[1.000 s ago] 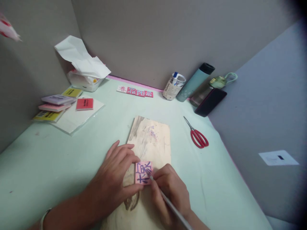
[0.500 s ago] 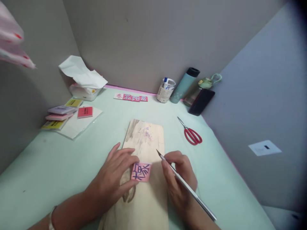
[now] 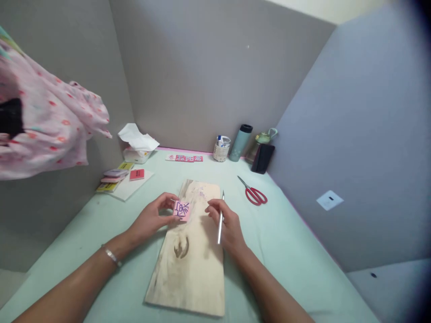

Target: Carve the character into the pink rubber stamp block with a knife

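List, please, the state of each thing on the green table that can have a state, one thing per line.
Pink square block with blue character: tilted up, held by left hand.
Thin metal carving knife: in right hand, tip up, off the block.
Pale wooden board: lying flat.
Red-handled scissors: closed, flat.
Teal cylindrical bottle: upright, black cap on.
White tissue box: open, tissue sticking out.
Black phone: leaning, screen dark.

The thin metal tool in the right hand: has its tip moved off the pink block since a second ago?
Yes. The metal tool has moved right of the pink block, its tip over the wooden board's right edge.
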### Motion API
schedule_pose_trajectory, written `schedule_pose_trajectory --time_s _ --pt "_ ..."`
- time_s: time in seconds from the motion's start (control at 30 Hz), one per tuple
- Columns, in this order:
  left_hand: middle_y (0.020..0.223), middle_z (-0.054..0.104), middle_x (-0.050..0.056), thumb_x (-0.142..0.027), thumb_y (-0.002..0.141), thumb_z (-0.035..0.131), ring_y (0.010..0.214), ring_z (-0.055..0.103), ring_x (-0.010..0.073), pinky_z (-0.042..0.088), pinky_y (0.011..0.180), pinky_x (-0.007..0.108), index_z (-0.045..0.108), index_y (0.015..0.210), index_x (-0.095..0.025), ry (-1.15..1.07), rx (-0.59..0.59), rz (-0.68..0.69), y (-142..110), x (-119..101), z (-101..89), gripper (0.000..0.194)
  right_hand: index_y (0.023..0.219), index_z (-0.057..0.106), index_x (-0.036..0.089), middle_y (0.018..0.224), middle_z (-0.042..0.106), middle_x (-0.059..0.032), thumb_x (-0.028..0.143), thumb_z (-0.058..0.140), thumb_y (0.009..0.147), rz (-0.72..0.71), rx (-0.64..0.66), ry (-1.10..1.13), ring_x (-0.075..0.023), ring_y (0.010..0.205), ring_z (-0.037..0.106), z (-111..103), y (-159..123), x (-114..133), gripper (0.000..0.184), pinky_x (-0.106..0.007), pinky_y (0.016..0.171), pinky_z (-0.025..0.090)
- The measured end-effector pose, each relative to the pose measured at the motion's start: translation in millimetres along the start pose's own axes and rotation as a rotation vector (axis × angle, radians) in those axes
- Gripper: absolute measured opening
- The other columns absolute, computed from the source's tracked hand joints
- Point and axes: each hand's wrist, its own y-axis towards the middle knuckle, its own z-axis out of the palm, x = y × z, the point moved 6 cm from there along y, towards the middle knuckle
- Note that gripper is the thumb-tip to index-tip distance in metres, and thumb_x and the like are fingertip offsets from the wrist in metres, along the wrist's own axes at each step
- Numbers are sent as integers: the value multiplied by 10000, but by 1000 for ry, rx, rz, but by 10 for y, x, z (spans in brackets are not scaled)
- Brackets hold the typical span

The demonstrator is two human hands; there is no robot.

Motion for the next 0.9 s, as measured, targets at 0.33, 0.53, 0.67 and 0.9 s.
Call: schedule_pose_trajectory --time_s 0.33,0.53,0.67,0.9 --pt "1031 706 24 -197 751 757 981 651 223 506 934 369 622 1169 -205 -47 23 92 -26 2 4 439 983 622 213 868 680 -42 130 535 928 -169 69 -275 -214 805 645 141 -77 84 132 -309 714 493" --pt "1089 708 43 -269 780 766 1035 651 241 489 956 370 610 1197 -225 -126 -128 117 44 77 -191 448 1137 576 236 1007 680 -82 135 648 858 -290 192 -368 -253 880 665 278 -60 164 306 -349 758 537" --pt "1132 703 58 -268 799 755 1076 654 248 489 984 386 570 1243 -226 -205 -196 123 51 71 -289 482 1170 541 258 1196 648 -89 105 718 744 -455 378 -368 -259 1017 638 612 -149 342 486 -365 864 537" --pt "1105 712 67 -244 790 752 1056 664 246 494 985 398 554 1240 -212 -283 -196 139 37 -21 -322 492 1166 537 247 1178 649 -98 132 719 773 -506 415 -436 -285 1071 612 928 170 222 449 -408 893 502"
